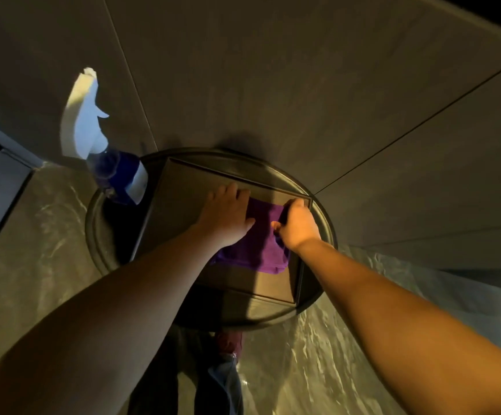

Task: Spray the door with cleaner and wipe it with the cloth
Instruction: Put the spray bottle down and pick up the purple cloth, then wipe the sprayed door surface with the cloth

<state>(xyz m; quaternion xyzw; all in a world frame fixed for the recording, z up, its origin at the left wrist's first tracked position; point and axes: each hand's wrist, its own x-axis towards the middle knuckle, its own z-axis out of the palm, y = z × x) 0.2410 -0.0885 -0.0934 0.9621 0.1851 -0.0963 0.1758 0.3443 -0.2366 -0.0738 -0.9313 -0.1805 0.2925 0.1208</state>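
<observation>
Head view:

- The purple cloth (262, 239) lies inside a dark rectangular tray (171, 202), which rests on a round dark table (99, 235). The cloth occupies the 3 o'clock half of the tray.
- The left hand (228, 215) lies flat on the cloth's 9 o'clock edge, fingers extended, palm down, pinning it and grasping nothing.
- The right hand (298, 224) is curled at the cloth's 1 o'clock corner; the fingers appear to pinch the fabric, but the contact is partly hidden by the hand itself.
- Handling judgement, cloth: soft, light and limp. It folds and drapes and offers no stiff edge. Take hold by bunching a corner or gathering the middle in the palm. It is not fragile and unlikely to slip.
- The spray bottle (117, 172) stands at the table's 10 o'clock edge, outside the tray and well apart from both hands. Its white trigger head (78, 115) rises toward 11 o'clock.
- Handling judgement, bottle: rigid plastic with liquid inside, so moderately heavy and possibly slick. Grip at the neck below the trigger. It stands close to the table rim, so a sideways knock may tip it off.
- Grey panelled surfaces (273, 70) fill the frame from 10 to 3 o'clock. Which panel is the door cannot be determined.
- Obstructions: the tray's raised rim (300, 283) borders the cloth at 3 o'clock; lift the cloth clear instead of dragging it. The person's legs (222, 375) stand at 6 o'clock, close beneath the table edge.
</observation>
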